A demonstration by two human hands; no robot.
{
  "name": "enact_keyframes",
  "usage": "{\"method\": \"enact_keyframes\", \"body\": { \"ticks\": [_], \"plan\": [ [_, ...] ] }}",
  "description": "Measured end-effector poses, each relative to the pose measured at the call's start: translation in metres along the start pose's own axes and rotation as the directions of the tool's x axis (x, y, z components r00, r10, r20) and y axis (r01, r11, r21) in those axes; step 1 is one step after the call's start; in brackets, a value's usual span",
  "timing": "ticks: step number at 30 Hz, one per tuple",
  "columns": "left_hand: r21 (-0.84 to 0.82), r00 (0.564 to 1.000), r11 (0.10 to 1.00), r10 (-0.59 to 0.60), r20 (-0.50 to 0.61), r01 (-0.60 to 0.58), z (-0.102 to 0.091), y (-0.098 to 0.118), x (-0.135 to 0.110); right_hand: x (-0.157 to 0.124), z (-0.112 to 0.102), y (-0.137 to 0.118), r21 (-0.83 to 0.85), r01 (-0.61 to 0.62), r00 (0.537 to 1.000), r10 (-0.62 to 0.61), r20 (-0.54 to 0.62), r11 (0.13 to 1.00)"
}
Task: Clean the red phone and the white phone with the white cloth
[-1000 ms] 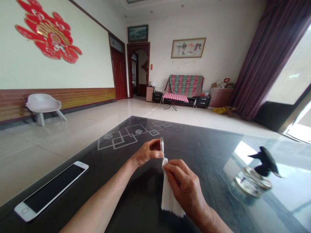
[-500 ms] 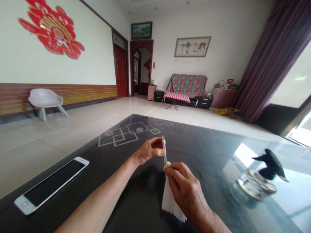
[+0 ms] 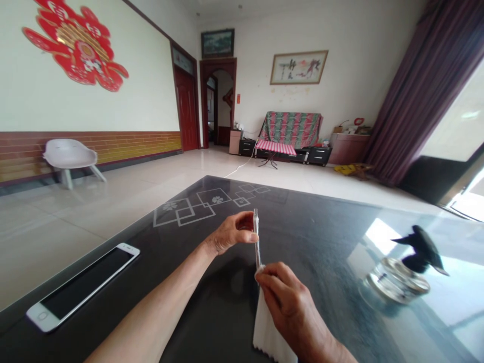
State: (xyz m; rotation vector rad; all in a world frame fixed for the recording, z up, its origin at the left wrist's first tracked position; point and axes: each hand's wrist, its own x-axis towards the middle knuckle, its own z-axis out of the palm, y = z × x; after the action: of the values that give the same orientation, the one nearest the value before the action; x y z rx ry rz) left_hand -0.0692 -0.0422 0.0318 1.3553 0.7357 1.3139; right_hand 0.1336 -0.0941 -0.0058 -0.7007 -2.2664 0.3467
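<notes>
My left hand (image 3: 230,233) pinches a thin phone (image 3: 256,237) held edge-on and upright above the dark glass table (image 3: 321,237). My right hand (image 3: 289,305) grips a white cloth (image 3: 266,335) and presses a fold of it against the phone's lower edge. The rest of the cloth hangs down below my right hand towards the table. Both hands are closed, close together near the table's middle.
A white phone with a dark screen (image 3: 81,287) lies flat at the table's left edge. A glass ashtray (image 3: 397,285) with a dark bird-shaped piece (image 3: 421,247) stands at the right. Beyond are a tiled floor, a white chair (image 3: 68,156) and a covered sofa (image 3: 291,131).
My right hand with the cloth has slid down along the held phone's edge, towards me. My left hand stays about where it was.
</notes>
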Motion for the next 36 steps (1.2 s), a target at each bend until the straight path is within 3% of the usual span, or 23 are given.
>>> {"method": "enact_keyframes", "body": {
  "ticks": [4,11,18,22,26,36],
  "plan": [
    [0.007,0.999,1.000,0.000,-0.050,0.001,0.003,-0.001,0.002,-0.010,-0.011,0.003,-0.032,-0.038,0.988,0.042,0.151,0.999],
    [-0.030,0.992,1.000,-0.009,-0.126,0.005,-0.002,-0.004,0.004,0.016,-0.019,-0.006,-0.042,0.007,0.997,-0.004,0.075,0.999],
    [-0.098,0.966,0.993,-0.082,-0.247,0.059,-0.011,-0.017,0.008,0.002,-0.018,0.005,-0.062,-0.055,0.982,0.065,0.179,0.997],
    [-0.139,0.937,0.985,-0.141,-0.320,0.100,-0.011,-0.021,0.010,0.002,-0.019,0.011,-0.034,-0.083,0.996,0.083,-0.013,0.996],
    [-0.154,0.906,0.977,-0.198,-0.375,0.150,-0.009,-0.020,0.011,0.016,-0.014,0.010,-0.025,-0.087,0.980,0.081,-0.183,0.996],
    [-0.142,0.851,0.968,-0.248,-0.464,0.205,-0.011,-0.021,0.013,0.034,-0.008,0.019,-0.054,-0.192,0.966,0.180,-0.183,0.980]
  ]
}}
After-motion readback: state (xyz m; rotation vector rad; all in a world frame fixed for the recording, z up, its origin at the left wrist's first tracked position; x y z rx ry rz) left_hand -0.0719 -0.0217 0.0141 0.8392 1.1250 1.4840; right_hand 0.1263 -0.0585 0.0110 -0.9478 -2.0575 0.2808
